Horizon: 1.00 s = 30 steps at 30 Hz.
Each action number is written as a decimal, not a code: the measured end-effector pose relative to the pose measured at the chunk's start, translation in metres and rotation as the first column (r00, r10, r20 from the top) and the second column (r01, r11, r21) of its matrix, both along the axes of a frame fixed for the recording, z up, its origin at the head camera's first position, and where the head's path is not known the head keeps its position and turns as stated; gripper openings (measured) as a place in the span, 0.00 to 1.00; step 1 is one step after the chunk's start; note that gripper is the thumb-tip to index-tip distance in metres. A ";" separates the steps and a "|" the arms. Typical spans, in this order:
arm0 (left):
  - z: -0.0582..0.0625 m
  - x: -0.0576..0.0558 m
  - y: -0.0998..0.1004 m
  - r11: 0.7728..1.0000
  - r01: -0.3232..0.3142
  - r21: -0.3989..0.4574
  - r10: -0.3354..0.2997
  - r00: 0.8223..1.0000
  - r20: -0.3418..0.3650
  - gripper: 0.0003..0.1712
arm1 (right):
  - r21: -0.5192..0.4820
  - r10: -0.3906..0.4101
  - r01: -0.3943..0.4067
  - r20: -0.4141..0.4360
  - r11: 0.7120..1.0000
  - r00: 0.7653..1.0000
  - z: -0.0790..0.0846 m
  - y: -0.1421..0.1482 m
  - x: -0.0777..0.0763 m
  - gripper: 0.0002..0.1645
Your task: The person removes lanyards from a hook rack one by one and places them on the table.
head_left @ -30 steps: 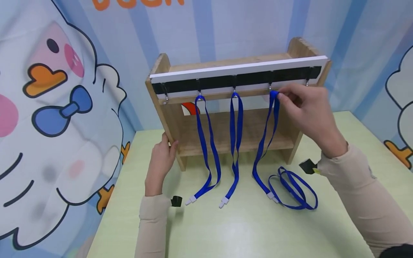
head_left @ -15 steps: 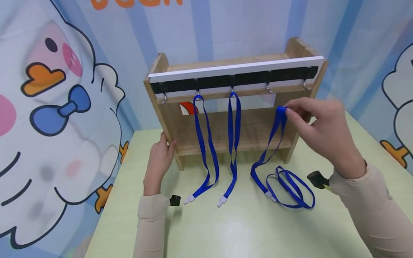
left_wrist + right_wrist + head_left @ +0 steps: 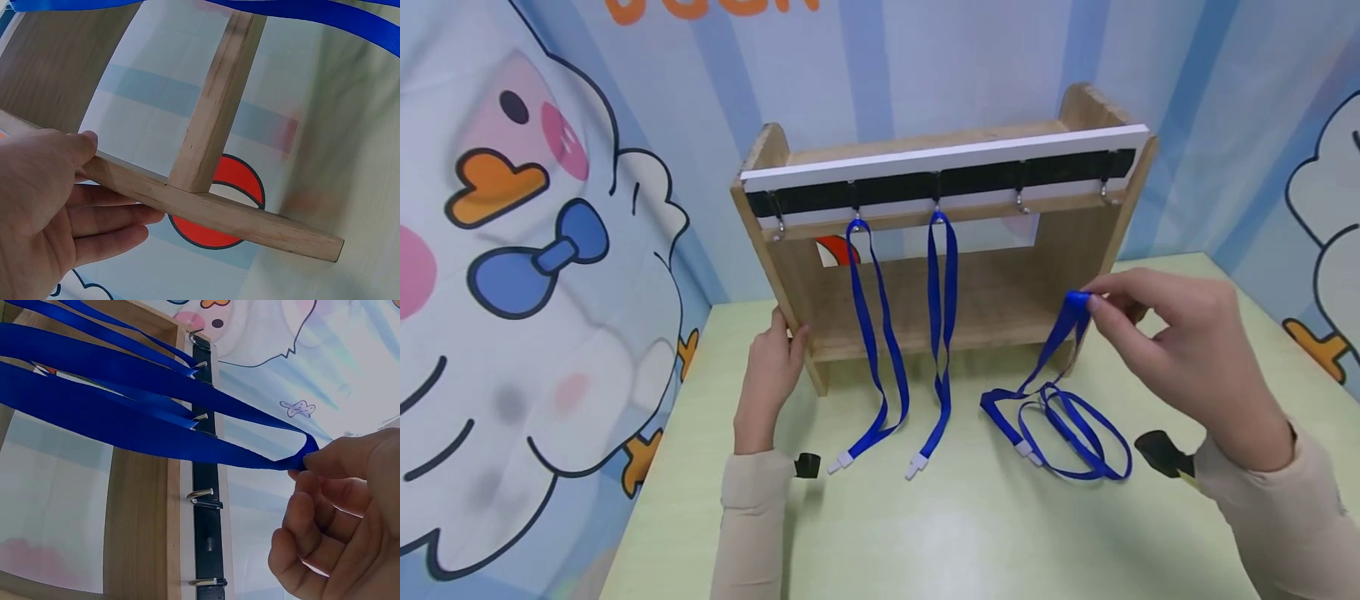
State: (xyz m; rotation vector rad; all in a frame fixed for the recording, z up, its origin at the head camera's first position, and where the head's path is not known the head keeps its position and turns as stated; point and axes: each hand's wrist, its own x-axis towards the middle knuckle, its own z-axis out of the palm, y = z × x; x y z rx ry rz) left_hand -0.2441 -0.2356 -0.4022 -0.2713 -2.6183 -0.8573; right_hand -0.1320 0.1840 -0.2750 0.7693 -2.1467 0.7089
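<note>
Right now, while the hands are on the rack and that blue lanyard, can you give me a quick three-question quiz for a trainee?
1. How many hooks carry a hanging lanyard?
2. True or false: the held lanyard, pinched by the right hand, is looped over a hook.
3. What does the left hand grip? (a) a white clip (b) the rack's side panel (c) the coiled strap

Key: 1. Two. 2. False; the held lanyard is off the hooks. 3. b.
</note>
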 end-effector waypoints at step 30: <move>-0.002 -0.001 0.000 1.000 -0.005 0.015 0.005 1.000 -0.012 0.26 | 0.085 -0.198 0.182 0.246 0.980 0.949 -0.064 0.034 0.039 0.14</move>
